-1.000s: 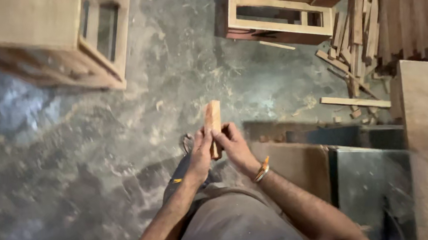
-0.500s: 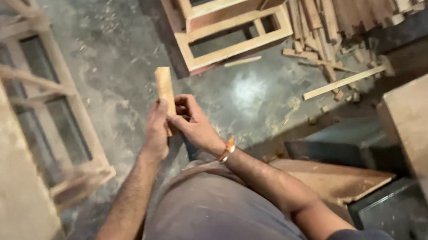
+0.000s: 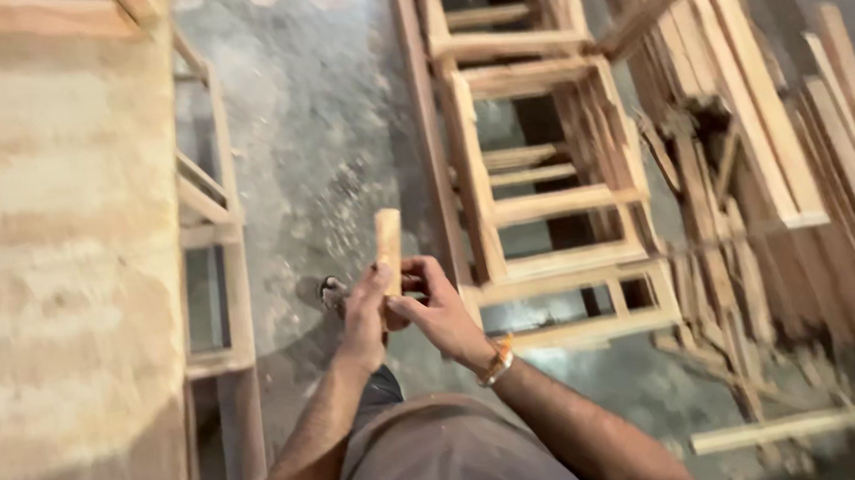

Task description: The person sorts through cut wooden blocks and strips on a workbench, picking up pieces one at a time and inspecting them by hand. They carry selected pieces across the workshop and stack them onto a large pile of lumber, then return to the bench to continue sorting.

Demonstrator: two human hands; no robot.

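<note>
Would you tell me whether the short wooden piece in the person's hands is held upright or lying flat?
Upright: the wooden piece points away from the body, with both hands, left hand and right hand, gripping its lower end.

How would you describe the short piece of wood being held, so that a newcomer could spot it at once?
Start at the grey concrete floor between the two stacks of wooden frames. At its lower middle, the left hand and right hand meet around a short pale wooden block. Unlike the surrounding frames, it stands upright, alone, off the floor.

A short wooden block (image 3: 387, 241) is held upright by the left hand (image 3: 365, 315) and right hand (image 3: 438, 311) above wooden frames (image 3: 542, 162).
</note>
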